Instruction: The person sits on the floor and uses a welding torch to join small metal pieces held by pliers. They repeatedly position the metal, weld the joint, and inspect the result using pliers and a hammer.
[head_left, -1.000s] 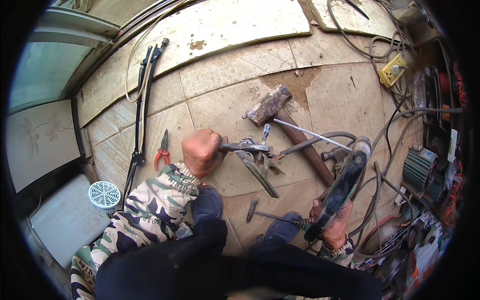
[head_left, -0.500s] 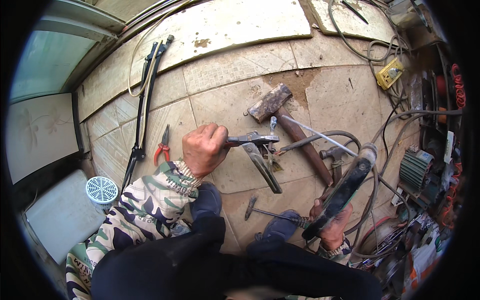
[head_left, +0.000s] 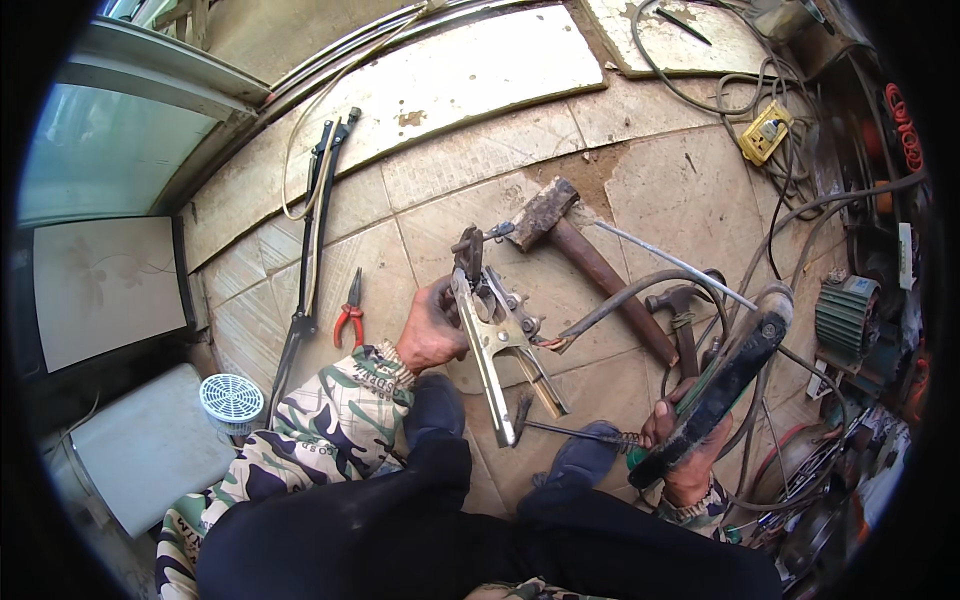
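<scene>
My left hand (head_left: 434,325) is closed at the side of a metal welding ground clamp (head_left: 487,340), whose splayed legs point toward me. The clamp's upper end meets a dark metal piece (head_left: 469,250); exactly what the fingers wrap is partly hidden. A cable (head_left: 625,292) with bare copper strands joins the clamp. My right hand (head_left: 690,450) is closed round a black electrode holder (head_left: 715,388), with a thin pale welding rod (head_left: 670,262) reaching up and left from its head. A chipping hammer (head_left: 570,431) with a coiled-spring handle runs into the same hand.
A sledgehammer (head_left: 610,290) and a claw hammer (head_left: 680,320) lie on the tiled floor. Red-handled pliers (head_left: 350,315) and a long black folding bar (head_left: 312,240) are at left. A yellow socket box (head_left: 765,135), loose cables and a green motor (head_left: 846,318) stand at right.
My left hand has turned, and the clamp has swung more upright with its legs toward me. The right hand keeps its hold, slightly farther right in view, as the whole scene shifts.
</scene>
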